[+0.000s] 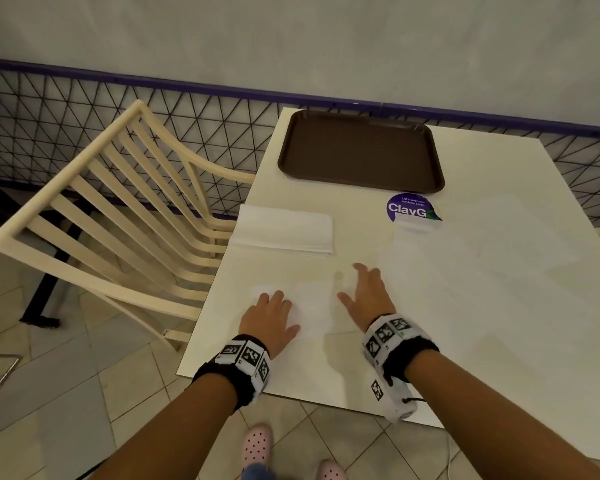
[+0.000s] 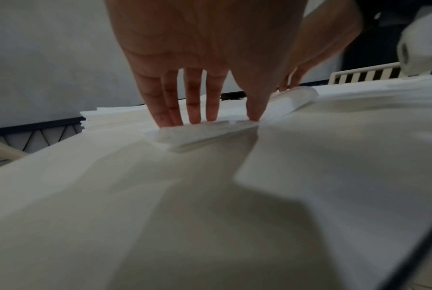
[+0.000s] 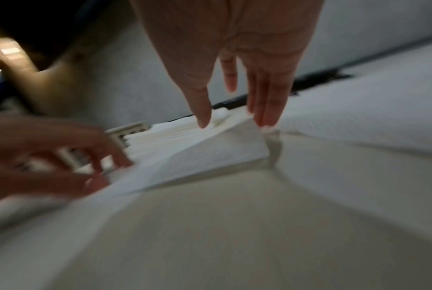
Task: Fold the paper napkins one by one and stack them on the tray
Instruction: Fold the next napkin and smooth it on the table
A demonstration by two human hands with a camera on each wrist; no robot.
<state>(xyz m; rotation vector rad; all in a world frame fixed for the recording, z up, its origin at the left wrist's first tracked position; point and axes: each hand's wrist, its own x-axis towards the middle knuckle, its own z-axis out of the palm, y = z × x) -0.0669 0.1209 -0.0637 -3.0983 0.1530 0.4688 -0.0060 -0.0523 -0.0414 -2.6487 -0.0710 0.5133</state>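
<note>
My left hand (image 1: 270, 315) lies flat on the napkin (image 1: 309, 308) near the front edge of the desk (image 1: 482, 306), fingers straight and close together, pressing the paper down. From the left wrist view the fingertips (image 2: 192, 115) sit on the napkin's far edge, where I can see several layers lying one on another. My right hand (image 1: 368, 296) is just beside it, spread wide, thumb out to the left, fingers straight. In the right wrist view its fingertips (image 3: 265, 119) are at the raised right end of the napkin (image 3: 197, 157), which lifts off the desk there like a tent; I cannot tell whether they touch it or only hover. The view is blurred. Neither grip is curled round anything.

The stack (image 1: 283, 232) of unfolded napkins rests further back at the desk's left edge, well apart from my hands. The brown tray (image 1: 361, 152) sits at the far end of the desk with no napkins on it. Just in front of the tray, right of the stack, a round purple sticker (image 1: 411, 207) reads "Let's keep our pantries clean" in small letters and "ClayG" in large white ones; the rest of that word is cut off at the sticker's edge, with a bit of green there.

A cream slatted chair (image 1: 118, 202) stands left of the desk, in front of a black wire fence (image 1: 49, 109) with a purple rail. Both wristbands carry black-and-white square markers (image 1: 250, 356). Pink perforated clogs (image 1: 257, 441) show on the tiled floor below.
</note>
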